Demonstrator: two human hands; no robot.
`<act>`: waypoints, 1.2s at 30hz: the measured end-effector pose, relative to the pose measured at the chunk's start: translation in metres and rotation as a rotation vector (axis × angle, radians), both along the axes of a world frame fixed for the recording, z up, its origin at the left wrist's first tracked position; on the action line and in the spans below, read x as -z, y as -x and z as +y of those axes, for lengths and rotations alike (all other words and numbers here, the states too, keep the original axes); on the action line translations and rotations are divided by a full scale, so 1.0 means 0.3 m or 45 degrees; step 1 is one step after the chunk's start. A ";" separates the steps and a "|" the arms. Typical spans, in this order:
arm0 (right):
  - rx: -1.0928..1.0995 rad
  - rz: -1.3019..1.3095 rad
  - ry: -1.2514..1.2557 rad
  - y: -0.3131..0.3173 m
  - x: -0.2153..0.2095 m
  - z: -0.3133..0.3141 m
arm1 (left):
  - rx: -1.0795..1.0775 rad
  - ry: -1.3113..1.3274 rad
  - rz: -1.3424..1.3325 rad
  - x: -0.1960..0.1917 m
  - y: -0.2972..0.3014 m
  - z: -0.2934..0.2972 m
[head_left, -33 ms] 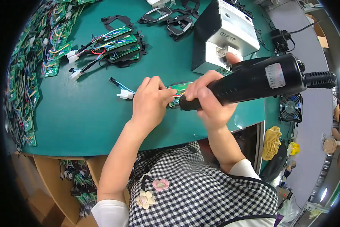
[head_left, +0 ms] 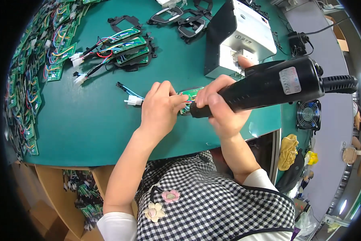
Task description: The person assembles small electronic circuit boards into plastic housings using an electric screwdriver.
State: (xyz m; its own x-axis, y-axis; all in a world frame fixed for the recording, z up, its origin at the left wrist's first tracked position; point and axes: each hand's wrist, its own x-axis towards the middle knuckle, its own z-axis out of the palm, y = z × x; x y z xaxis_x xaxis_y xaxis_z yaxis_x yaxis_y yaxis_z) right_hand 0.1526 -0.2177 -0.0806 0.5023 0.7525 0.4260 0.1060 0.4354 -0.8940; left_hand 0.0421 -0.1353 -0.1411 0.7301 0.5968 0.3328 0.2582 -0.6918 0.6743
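My right hand [head_left: 226,106] is wrapped round a black electric screwdriver [head_left: 264,86], held nearly level with its tip end to the left. That end reaches a small green circuit board [head_left: 191,94] on the table; the tip itself is hidden. With fingers bent together, my left hand [head_left: 159,105] presses on the board's left side, by its coloured wires. A white connector [head_left: 133,100] on the wires sticks out left of that hand. Directly behind the screwdriver stands a silver and black box-shaped machine [head_left: 244,36].
Several circuit boards on black frames [head_left: 130,48] lie at the back left of the green table [head_left: 88,124]. Wired boards [head_left: 32,72] pile along the left edge. More black frames [head_left: 190,26] lie at the back. A small fan [head_left: 309,114] and yellow cloth [head_left: 288,152] are at right.
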 end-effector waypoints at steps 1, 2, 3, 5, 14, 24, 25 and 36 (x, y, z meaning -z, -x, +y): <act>-0.005 -0.025 -0.002 -0.002 0.007 0.005 | 0.000 0.008 0.000 0.000 0.001 0.001; -0.006 -0.025 0.006 -0.006 0.019 0.010 | 0.003 -0.006 0.022 0.000 0.002 0.002; -0.013 -0.065 0.035 -0.009 0.033 0.013 | 0.007 -0.020 0.045 0.001 0.002 0.002; -0.046 -0.075 0.071 -0.011 0.037 0.024 | 0.003 -0.011 0.039 0.002 0.004 -0.001; -0.488 -0.190 0.111 -0.023 0.038 0.069 | -0.098 -0.064 -0.075 0.024 -0.004 -0.006; 0.049 0.194 -0.490 -0.106 -0.131 -0.072 | -0.145 -0.359 -0.173 -0.196 0.113 0.173; 0.098 0.195 -0.470 -0.116 -0.121 -0.067 | -0.221 -0.297 -0.189 -0.228 0.118 0.241; 0.094 0.491 -0.305 -0.144 0.021 -0.064 | -0.287 0.088 0.601 -0.313 0.056 0.672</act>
